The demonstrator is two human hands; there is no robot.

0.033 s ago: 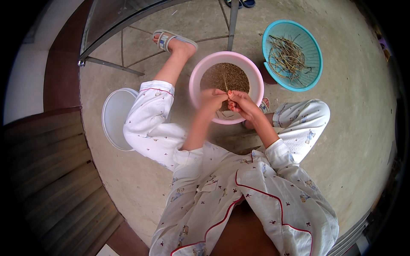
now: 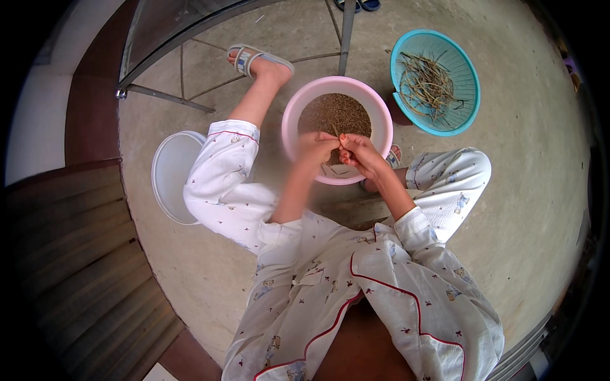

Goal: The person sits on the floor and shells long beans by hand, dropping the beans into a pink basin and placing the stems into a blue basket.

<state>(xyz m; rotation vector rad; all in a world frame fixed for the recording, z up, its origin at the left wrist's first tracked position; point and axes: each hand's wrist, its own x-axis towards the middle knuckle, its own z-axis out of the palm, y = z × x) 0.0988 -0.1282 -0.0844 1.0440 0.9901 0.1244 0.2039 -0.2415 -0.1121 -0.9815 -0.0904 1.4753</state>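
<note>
White lid: I see one round white plastic lid (image 2: 173, 174) flat on the concrete floor (image 2: 521, 209) at the far left, just beside the person's left knee and well apart from both hands.

Left hand: my view shows the left hand (image 2: 316, 147) raised over the near rim of the bowl, fingers pinched on the left end of a thin dry brown pod (image 2: 336, 133).

Pod: one in hand. It is small; its long axis seems to run roughly from hand to hand, though I cannot tell it exactly. It lies between the two hands, equally near both, directly above the bowl.

Pink bowl: one round pink plastic bowl (image 2: 381, 114) on the floor between the person's feet, holding a bed of small brown seeds (image 2: 335, 114). It sits straight below and just ahead of the hands.

Right hand: the right hand (image 2: 359, 152) is pressed close against the left, fingertips closed on the pod's other end.

Teal basket: one round teal plastic sieve basket (image 2: 469, 79) to the right, beyond the right hand, holding a loose heap of thin dry stalks (image 2: 429, 82), too tangled for me to count.
</note>
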